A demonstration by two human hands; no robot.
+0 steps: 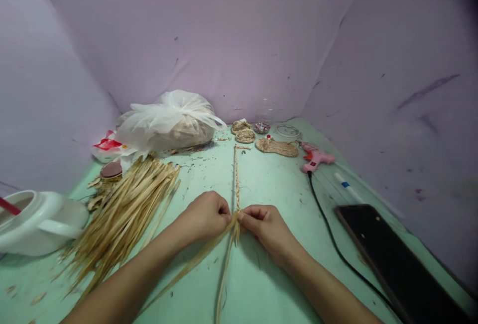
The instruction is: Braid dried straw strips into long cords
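A thin straw braid (236, 174) runs straight away from me across the pale green table (269, 189). Both hands meet at its near end. My left hand (207, 214) is closed, pinching the straw strands on the left side. Fingers pressed together, my right hand (263, 222) grips the same strands from the right. Loose unbraided straw strips (224, 274) trail from the hands toward me.
A pile of dry straw strips (123, 209) lies at the left, beside a white pot (37, 222). A tied plastic bag (168, 122) sits at the back. Woven straw pieces (278, 147), a pink glue gun (315, 159) with black cord, a pen (347, 184) and a dark phone (388, 254) lie right.
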